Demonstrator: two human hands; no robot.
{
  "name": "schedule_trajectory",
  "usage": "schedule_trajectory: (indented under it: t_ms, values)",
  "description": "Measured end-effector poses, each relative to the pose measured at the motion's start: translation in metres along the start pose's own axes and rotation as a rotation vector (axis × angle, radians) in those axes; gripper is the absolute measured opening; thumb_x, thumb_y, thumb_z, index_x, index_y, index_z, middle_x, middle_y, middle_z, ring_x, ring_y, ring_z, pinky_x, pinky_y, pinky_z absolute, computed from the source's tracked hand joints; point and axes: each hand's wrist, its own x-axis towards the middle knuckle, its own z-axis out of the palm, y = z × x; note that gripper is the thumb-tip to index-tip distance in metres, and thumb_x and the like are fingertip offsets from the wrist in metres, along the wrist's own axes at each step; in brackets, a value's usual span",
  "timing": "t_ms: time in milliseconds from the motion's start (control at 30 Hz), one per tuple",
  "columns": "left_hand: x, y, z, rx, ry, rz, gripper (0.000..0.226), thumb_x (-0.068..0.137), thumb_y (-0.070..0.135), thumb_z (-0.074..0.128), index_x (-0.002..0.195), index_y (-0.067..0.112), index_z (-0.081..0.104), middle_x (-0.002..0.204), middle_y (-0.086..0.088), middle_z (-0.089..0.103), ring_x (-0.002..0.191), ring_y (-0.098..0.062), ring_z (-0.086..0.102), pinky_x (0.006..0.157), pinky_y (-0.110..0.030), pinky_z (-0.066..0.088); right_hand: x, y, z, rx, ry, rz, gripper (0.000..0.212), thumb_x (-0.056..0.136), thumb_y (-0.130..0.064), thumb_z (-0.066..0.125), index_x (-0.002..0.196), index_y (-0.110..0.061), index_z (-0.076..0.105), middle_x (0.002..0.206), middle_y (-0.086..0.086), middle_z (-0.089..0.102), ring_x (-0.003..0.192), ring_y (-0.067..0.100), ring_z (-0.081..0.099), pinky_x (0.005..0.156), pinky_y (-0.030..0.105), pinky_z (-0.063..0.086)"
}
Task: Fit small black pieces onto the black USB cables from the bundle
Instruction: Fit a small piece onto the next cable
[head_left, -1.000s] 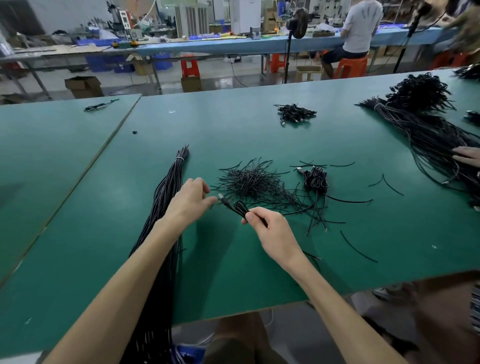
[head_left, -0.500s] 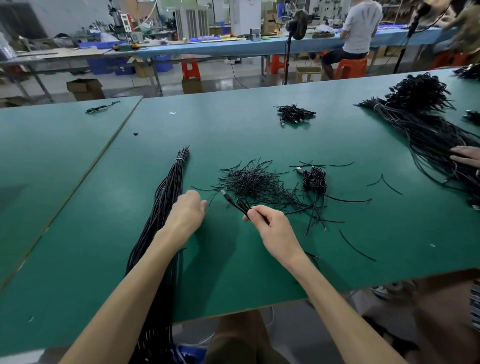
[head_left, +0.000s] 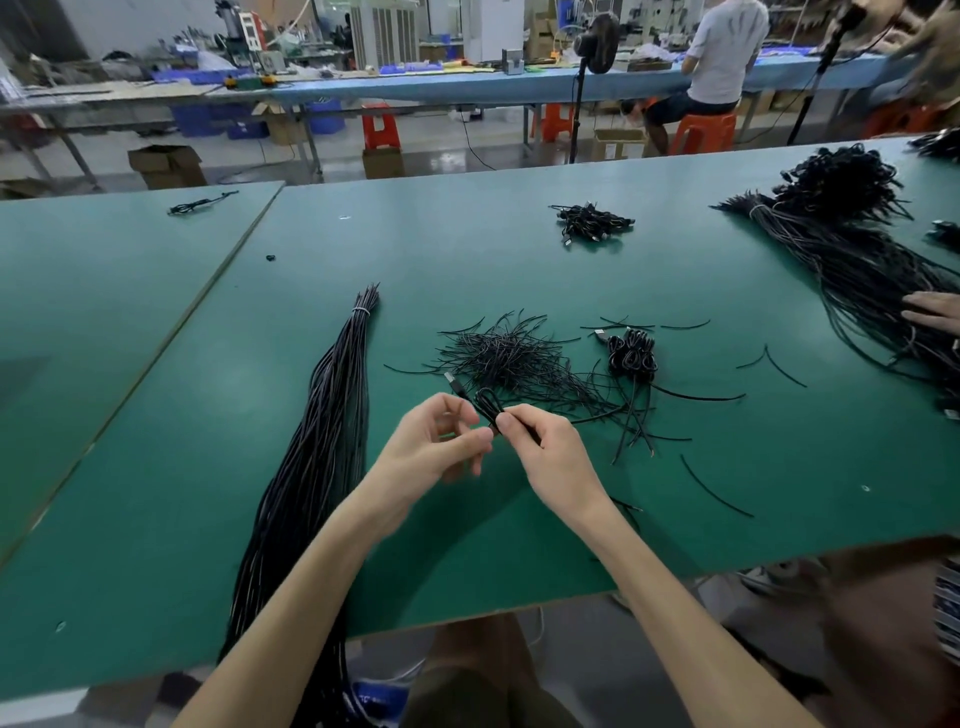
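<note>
Both forearms reach in from the near edge over the green counter (head_left: 467, 249), and the two hands meet just above it, a little right of centre.

The right hand (head_left: 550, 457) is turned palm-down with its wrist bent slightly. Its thumb and forefinger pinch a folded black USB cable (head_left: 485, 402). A short loop stands up from the pinch, and the metal plug (head_left: 453, 381) points up and to the far left. The other fingers are curled under the palm.

The left hand (head_left: 434, 444) faces it, palm turned toward the right. Its fingers are bent in a loose curl, and the thumb tip sits just beside the right thumb, at the cable. Whether it has hold of the cable or of a small piece cannot be told.

The long bundle (head_left: 332, 415) of black cables lies left of the hands. It runs from the near edge, where it hangs off the counter, to a tied end farther out. Just beyond the hands is a heap of thin black pieces (head_left: 509, 353), with loose ones scattered to the right. A clump of coiled cables (head_left: 631, 353) lies to the right of the heap, and a smaller clump (head_left: 592, 221) lies well beyond it. At the far right a large cable mass (head_left: 857, 260) is spread out, and another person's hand (head_left: 932, 312) rests on it.
</note>
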Motion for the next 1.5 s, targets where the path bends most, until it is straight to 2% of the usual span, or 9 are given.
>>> schedule_trajectory:
  t_ms: [167, 333, 500, 633, 867, 1100, 1300, 1433, 1500]
  values:
    - [-0.001, -0.006, -0.001, -0.009, -0.048, -0.019, 0.013, 0.096, 0.009, 0.069, 0.102, 0.017, 0.061, 0.071, -0.001, 0.049, 0.057, -0.015, 0.049, 0.052, -0.025, 0.033, 0.0, 0.001, 0.0, 0.011, 0.001, -0.008, 0.023, 0.106, -0.021, 0.057, 0.093, -0.01, 0.073, 0.06, -0.026, 0.057, 0.058, -0.001, 0.047, 0.06, 0.014, 0.035]
    - [-0.003, -0.008, 0.0, -0.013, -0.056, 0.035, 0.007, 0.096, 0.015, 0.067, 0.098, 0.019, 0.062, 0.078, -0.006, 0.051, 0.058, -0.015, 0.047, 0.054, -0.021, 0.034, 0.001, 0.003, 0.001, -0.001, 0.002, -0.014, 0.024, 0.106, -0.022, 0.057, 0.092, -0.012, 0.075, 0.059, -0.018, 0.057, 0.056, 0.004, 0.043, 0.057, 0.018, 0.033]
    - [-0.001, -0.007, 0.0, 0.023, -0.115, 0.049, 0.038, 0.097, 0.019, 0.067, 0.133, 0.03, 0.066, 0.078, -0.002, 0.044, 0.064, -0.016, 0.049, 0.058, -0.024, 0.037, 0.001, 0.005, 0.0, 0.003, -0.006, -0.003, 0.023, 0.106, -0.022, 0.057, 0.095, -0.011, 0.074, 0.059, -0.028, 0.058, 0.056, -0.001, 0.048, 0.058, 0.013, 0.036]
    - [-0.002, -0.006, -0.002, -0.05, -0.196, 0.034, 0.047, 0.097, 0.022, 0.067, 0.142, 0.034, 0.059, 0.08, -0.001, 0.051, 0.066, -0.017, 0.046, 0.06, -0.023, 0.037, 0.001, 0.004, 0.0, 0.012, -0.009, 0.0, 0.021, 0.105, -0.022, 0.058, 0.098, -0.011, 0.075, 0.069, -0.021, 0.065, 0.067, -0.003, 0.055, 0.065, 0.014, 0.039]
    - [0.0, -0.011, 0.003, 0.21, 0.006, 0.175, 0.045, 0.102, -0.001, 0.057, 0.138, 0.027, 0.064, 0.07, -0.005, 0.05, 0.057, -0.019, 0.046, 0.058, -0.021, 0.042, 0.001, 0.004, 0.0, 0.01, -0.042, 0.0, 0.019, 0.105, -0.021, 0.058, 0.106, -0.012, 0.074, 0.068, -0.033, 0.063, 0.07, -0.009, 0.059, 0.067, 0.008, 0.041]
    - [0.0, -0.015, 0.001, 0.227, -0.142, 0.209, 0.053, 0.1, -0.005, 0.058, 0.144, 0.025, 0.057, 0.074, -0.005, 0.048, 0.064, -0.018, 0.047, 0.063, -0.027, 0.045, 0.0, 0.003, -0.001, 0.031, -0.059, -0.011, 0.023, 0.106, -0.02, 0.058, 0.116, -0.009, 0.075, 0.078, -0.023, 0.067, 0.076, -0.01, 0.061, 0.071, 0.009, 0.042]
    - [0.002, -0.019, 0.0, 0.263, -0.128, 0.22, 0.054, 0.097, 0.005, 0.059, 0.14, 0.039, 0.06, 0.073, -0.003, 0.045, 0.065, -0.014, 0.044, 0.063, -0.02, 0.043, -0.001, 0.001, -0.002, 0.041, -0.079, -0.009, 0.021, 0.107, -0.019, 0.055, 0.092, -0.029, 0.067, 0.064, -0.038, 0.059, 0.067, -0.014, 0.057, 0.066, 0.005, 0.041]
    - [0.004, -0.018, -0.002, 0.248, -0.171, 0.184, 0.054, 0.099, 0.005, 0.058, 0.142, 0.037, 0.057, 0.072, -0.006, 0.047, 0.064, -0.022, 0.042, 0.06, -0.031, 0.042, -0.001, 0.001, -0.001, 0.056, -0.073, 0.01, 0.021, 0.106, -0.025, 0.058, 0.112, -0.014, 0.074, 0.076, -0.027, 0.067, 0.077, -0.009, 0.061, 0.07, 0.009, 0.043]
    - [0.002, -0.016, -0.003, 0.224, -0.187, 0.175, 0.055, 0.101, 0.005, 0.059, 0.145, 0.037, 0.055, 0.074, -0.008, 0.05, 0.064, -0.023, 0.046, 0.062, -0.028, 0.045, -0.001, 0.002, -0.001, 0.058, -0.068, 0.019, 0.022, 0.106, -0.026, 0.056, 0.107, -0.015, 0.075, 0.076, -0.024, 0.067, 0.075, -0.006, 0.061, 0.07, 0.012, 0.042]
